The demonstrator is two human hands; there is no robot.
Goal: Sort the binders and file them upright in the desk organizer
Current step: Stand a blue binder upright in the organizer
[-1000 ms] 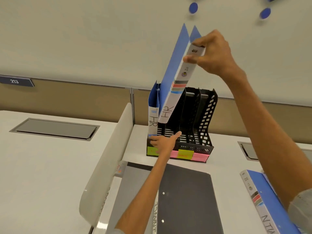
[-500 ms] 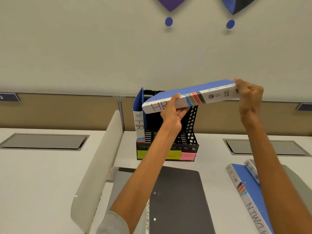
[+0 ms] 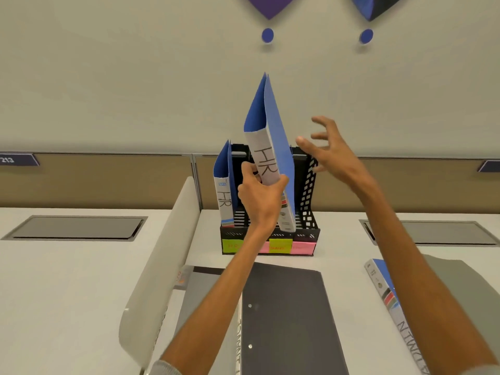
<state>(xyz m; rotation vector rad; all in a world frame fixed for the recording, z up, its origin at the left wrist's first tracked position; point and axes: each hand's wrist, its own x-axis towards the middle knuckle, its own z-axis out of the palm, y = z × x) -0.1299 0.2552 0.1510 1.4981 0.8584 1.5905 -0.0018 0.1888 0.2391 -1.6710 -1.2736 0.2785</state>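
Binder [image 3: 266, 155] marked HR stands nearly upright at frame centre, spine facing the camera, lower end at the organizer [image 3: 303, 235]; which slot is unclear. Left hand [image 3: 261, 197] grips its spine, hiding part. Right hand [image 3: 328, 155] hovers just beside, fingers spread.

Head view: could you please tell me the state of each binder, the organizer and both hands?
Held HR binder, tilted, lower end at the organizer's middle slots.
Filed HR binder, upright in the leftmost slot.
Desk organizer, one binder filed.
Left hand, grips the tilted binder's spine.
Right hand, open, fingers spread, holding nothing.
Black binder, closed, flat on the desk.
Blue binder, flat at right.
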